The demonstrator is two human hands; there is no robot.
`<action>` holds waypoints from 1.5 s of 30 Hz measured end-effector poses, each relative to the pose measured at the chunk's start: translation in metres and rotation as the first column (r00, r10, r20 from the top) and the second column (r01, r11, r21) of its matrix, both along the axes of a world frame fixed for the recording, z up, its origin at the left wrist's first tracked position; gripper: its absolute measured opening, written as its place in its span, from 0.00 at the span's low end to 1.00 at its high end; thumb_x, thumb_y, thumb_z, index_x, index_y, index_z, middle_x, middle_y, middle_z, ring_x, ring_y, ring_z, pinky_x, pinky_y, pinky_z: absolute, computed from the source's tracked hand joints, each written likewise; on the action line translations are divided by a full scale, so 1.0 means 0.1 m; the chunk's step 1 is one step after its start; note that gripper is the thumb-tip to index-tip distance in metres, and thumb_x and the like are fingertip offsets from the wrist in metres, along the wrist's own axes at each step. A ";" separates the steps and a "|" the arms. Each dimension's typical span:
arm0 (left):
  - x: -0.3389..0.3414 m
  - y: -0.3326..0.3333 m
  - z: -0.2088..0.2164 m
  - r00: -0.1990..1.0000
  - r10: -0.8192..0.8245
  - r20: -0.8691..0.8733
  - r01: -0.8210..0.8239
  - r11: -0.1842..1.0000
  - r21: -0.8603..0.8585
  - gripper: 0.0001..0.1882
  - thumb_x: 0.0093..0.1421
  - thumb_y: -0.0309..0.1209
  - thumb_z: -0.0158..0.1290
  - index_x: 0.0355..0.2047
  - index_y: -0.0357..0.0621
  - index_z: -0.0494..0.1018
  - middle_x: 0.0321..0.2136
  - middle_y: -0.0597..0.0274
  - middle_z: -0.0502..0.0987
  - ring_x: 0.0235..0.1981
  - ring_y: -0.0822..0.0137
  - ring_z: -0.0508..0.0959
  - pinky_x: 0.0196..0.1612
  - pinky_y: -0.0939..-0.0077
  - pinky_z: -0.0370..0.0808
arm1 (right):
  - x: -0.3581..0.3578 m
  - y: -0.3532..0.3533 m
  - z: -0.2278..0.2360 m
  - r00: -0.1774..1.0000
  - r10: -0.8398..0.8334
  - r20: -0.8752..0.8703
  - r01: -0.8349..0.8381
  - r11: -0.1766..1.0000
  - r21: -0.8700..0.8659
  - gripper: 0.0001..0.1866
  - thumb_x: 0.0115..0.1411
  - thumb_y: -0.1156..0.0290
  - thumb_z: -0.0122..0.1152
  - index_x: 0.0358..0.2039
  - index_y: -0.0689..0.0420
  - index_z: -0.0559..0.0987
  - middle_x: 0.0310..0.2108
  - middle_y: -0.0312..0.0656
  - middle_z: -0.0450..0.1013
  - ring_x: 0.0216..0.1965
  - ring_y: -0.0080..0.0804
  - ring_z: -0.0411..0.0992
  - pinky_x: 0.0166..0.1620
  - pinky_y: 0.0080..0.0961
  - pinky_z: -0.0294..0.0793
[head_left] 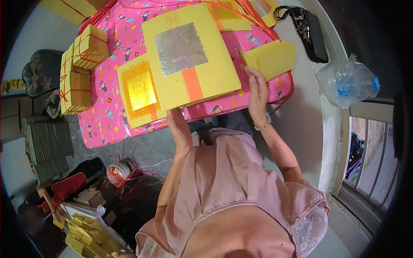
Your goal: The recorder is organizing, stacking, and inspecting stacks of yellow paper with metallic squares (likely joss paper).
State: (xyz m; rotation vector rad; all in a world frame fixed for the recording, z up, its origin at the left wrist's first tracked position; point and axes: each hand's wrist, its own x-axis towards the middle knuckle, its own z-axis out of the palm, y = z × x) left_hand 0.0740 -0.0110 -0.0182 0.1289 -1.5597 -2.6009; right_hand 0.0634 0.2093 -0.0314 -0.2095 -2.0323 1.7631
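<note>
Silver-foil joss paper [180, 49]: raised at the near side of the pink cartoon-print tablecloth [99, 129], overlapping the gold-foil sheet [141, 92].
Left hand [179, 131]: under the near edge; fingers hidden, so I cannot tell whether they pinch.
Right hand [257, 92]: beside the right edge, fingers extended close together, apparently gripping nothing.
Handling advice: support from below, square edges gently, spare the foil.
Lettering: tiny letters among tablecloth figures; no legible brand.

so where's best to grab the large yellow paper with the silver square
Probably by its right edge, from the right: the large yellow paper is broad and flat, that edge is uncovered, while the gold-square paper sits along its left side and the left hand is at the near edge.
</note>
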 end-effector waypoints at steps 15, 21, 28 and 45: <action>0.07 0.07 -0.07 0.996 0.089 -0.016 -0.090 0.987 -0.130 0.30 0.70 0.45 0.33 0.64 0.36 0.53 0.65 0.54 0.54 0.66 0.62 0.54 0.67 0.66 0.47 | -0.31 1.46 -0.37 0.954 -0.298 -0.039 0.187 0.486 0.854 0.25 0.60 0.62 0.56 0.55 0.60 0.68 0.51 0.53 0.64 0.54 0.50 0.62 0.54 0.44 0.61; 0.09 0.02 0.00 0.999 0.036 -0.005 -0.036 0.975 -0.219 0.32 0.69 0.41 0.35 0.66 0.34 0.46 0.66 0.52 0.51 0.68 0.62 0.49 0.68 0.67 0.42 | -0.27 1.28 -0.47 0.934 -0.357 -0.021 0.159 0.362 0.919 0.28 0.58 0.56 0.57 0.54 0.58 0.69 0.52 0.53 0.64 0.53 0.52 0.62 0.53 0.48 0.60; 0.07 0.00 0.07 0.995 0.090 -0.030 -0.095 0.961 -0.259 0.26 0.69 0.40 0.36 0.60 0.34 0.56 0.56 0.55 0.63 0.57 0.65 0.61 0.60 0.72 0.54 | -0.21 0.71 -0.36 0.886 -0.457 0.077 0.121 0.388 0.914 0.27 0.58 0.54 0.55 0.53 0.59 0.69 0.50 0.53 0.63 0.52 0.53 0.61 0.52 0.50 0.59; -0.03 -0.30 0.39 0.950 -0.019 -0.311 -0.141 0.863 -0.485 0.34 0.65 0.39 0.43 0.67 0.36 0.47 0.67 0.47 0.50 0.68 0.56 0.49 0.68 0.62 0.45 | -0.16 0.63 0.60 0.999 -0.020 -0.045 0.045 0.751 0.658 0.25 0.63 0.63 0.53 0.57 0.62 0.67 0.55 0.49 0.64 0.58 0.43 0.61 0.59 0.36 0.60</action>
